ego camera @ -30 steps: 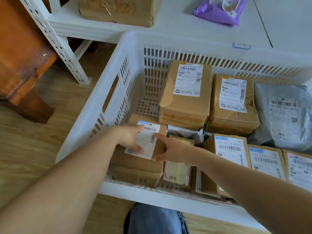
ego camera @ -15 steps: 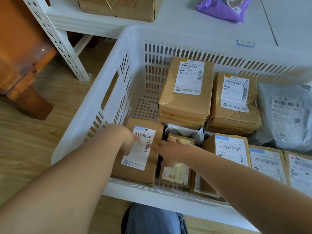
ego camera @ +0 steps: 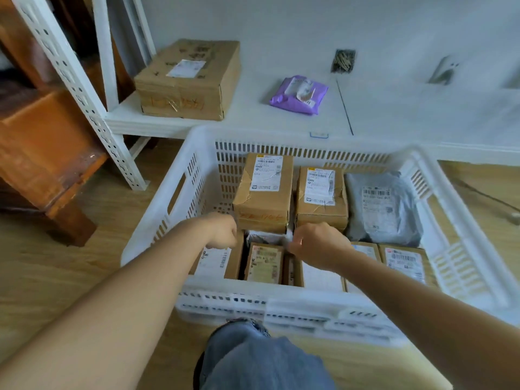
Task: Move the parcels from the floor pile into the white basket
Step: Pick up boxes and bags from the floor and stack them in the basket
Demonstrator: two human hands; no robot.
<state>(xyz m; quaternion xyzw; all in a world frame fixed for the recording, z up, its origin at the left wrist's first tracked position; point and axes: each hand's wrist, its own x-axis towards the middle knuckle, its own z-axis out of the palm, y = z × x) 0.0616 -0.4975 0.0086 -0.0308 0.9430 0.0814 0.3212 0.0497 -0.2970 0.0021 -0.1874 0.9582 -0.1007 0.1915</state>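
Pale wood floor [ego camera: 42, 277]; slotted white plastic basket [ego camera: 197, 299] of taped cardboard boxes [ego camera: 263, 192]. Glossy purple pouch [ego camera: 299, 95] at twelve o'clock. Left hand [ego camera: 223, 232], right hand [ego camera: 316, 244] curled; grip unclear.

The basket [ego camera: 157, 237] sits on the floor before my knee [ego camera: 261, 358]. In it, two boxes [ego camera: 264, 192] stand side by side at the back, a bag [ego camera: 382, 204] to their right, more parcels [ego camera: 264, 263] in front. Behind it, on the shelf [ego camera: 253, 119], a carton [ego camera: 188, 80] lies left of a pouch [ego camera: 298, 94].
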